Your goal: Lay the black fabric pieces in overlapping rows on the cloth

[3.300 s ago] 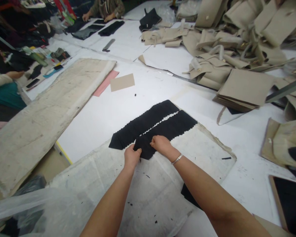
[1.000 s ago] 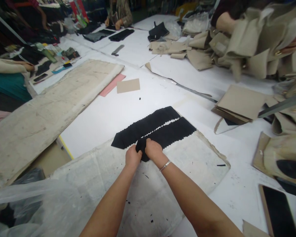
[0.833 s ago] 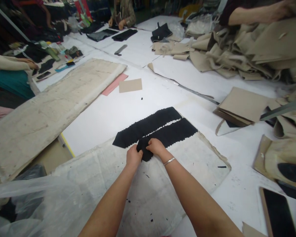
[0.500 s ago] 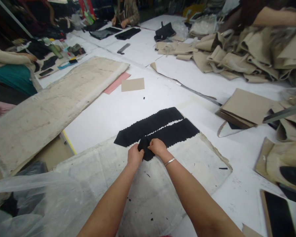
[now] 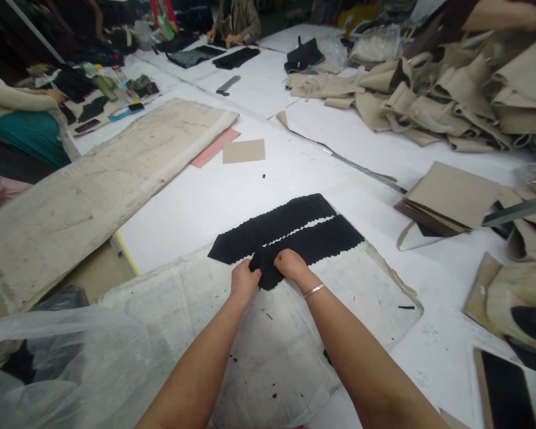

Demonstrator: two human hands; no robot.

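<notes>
Two black strips with zigzag edges lie side by side on a pale, stained board. The far strip lies flat, its left end pointed. At the left end of the near strip, my left hand pinches the edge between thumb and fingers. My right hand, with a bangle at the wrist, rests on the same strip a little to the right. Its fingers are curled closed against the black surface, and whatever they hold is hidden.
A long beige board lies at left over the white table. Beige pieces are heaped at back right, with a stack of beige panels nearer. Clear plastic sheeting hangs front left. Co-workers' arms show at the far edges.
My right hand has slid slightly right along the near strip, its fingers more curled. My left hand keeps its pinch at the end. The whole view has shifted a little.
</notes>
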